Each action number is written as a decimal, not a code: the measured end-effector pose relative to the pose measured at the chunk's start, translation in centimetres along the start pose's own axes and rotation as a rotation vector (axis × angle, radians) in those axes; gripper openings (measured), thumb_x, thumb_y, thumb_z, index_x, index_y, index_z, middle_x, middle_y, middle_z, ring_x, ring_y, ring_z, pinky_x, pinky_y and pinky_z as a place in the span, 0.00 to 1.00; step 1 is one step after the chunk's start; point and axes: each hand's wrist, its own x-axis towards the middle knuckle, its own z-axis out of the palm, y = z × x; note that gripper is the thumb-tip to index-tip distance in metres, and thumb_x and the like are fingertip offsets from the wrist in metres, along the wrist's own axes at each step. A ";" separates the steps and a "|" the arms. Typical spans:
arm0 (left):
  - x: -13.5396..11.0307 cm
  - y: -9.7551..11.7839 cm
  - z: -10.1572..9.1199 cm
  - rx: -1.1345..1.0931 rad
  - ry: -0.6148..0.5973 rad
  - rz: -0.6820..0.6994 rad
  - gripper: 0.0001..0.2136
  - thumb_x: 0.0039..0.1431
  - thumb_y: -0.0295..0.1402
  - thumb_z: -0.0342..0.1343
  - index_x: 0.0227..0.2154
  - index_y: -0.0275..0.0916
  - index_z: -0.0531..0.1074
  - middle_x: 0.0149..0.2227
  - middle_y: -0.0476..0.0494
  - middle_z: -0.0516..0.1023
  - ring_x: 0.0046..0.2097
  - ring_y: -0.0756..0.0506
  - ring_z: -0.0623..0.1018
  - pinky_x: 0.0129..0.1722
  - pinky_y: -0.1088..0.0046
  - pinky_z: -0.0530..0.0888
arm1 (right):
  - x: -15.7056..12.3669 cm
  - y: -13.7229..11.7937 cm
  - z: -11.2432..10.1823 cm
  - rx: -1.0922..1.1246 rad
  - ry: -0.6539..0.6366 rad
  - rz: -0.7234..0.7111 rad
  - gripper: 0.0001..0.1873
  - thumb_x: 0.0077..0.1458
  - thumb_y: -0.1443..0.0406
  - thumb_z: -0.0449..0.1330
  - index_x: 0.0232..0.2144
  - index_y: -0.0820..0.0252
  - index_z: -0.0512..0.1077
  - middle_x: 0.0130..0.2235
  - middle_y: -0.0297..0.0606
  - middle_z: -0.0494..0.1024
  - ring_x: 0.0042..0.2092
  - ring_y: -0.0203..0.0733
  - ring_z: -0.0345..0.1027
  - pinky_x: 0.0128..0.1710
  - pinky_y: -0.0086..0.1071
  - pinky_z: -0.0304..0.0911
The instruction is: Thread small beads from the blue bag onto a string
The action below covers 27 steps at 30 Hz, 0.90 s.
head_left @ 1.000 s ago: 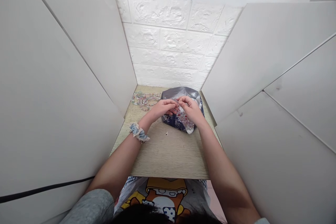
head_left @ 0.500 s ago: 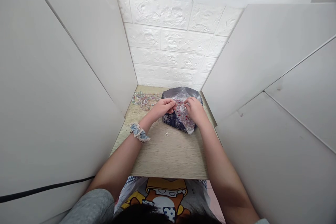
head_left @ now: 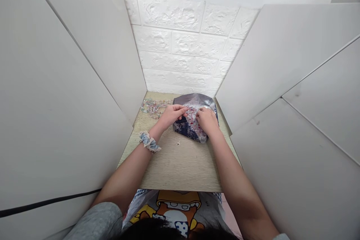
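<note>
On the far part of the wooden tabletop lies a dark blue patterned bag (head_left: 183, 126) with a silvery inside. A clear bubble-wrap sheet holding loose red, pink and clear beads (head_left: 192, 115) rests on it. My left hand (head_left: 173, 114) is at the left edge of the beads, thumb and fingertips pinched together; anything between them is too small to make out. My right hand (head_left: 207, 118) reaches onto the beads from the right, fingers curled down and their tips partly hidden. To the left, strands of multicoloured beads (head_left: 153, 107) lie on the tabletop.
A tiny metallic piece (head_left: 178, 143) lies on the wooden tabletop (head_left: 182, 168) in front of the bag. White panels (head_left: 92, 45) (head_left: 270, 75) close in both sides, and a white brick-pattern wall (head_left: 180, 41) stands behind. A black cable (head_left: 50, 203) runs at lower left.
My right hand has shifted slightly left and down, its fingers lower into the beads. My left hand stays nearly in place, still pinched.
</note>
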 end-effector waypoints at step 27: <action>-0.6 0.8 0.4 0.193 -0.002 0.084 0.15 0.49 0.42 0.50 0.25 0.33 0.72 0.20 0.50 0.68 0.22 0.55 0.62 0.22 0.78 0.58 | -0.1 -2.3 -1.4 1.670 -0.104 0.154 0.13 0.42 0.54 0.60 0.27 0.56 0.68 0.30 0.33 0.73 0.33 0.37 0.66 0.41 0.36 0.62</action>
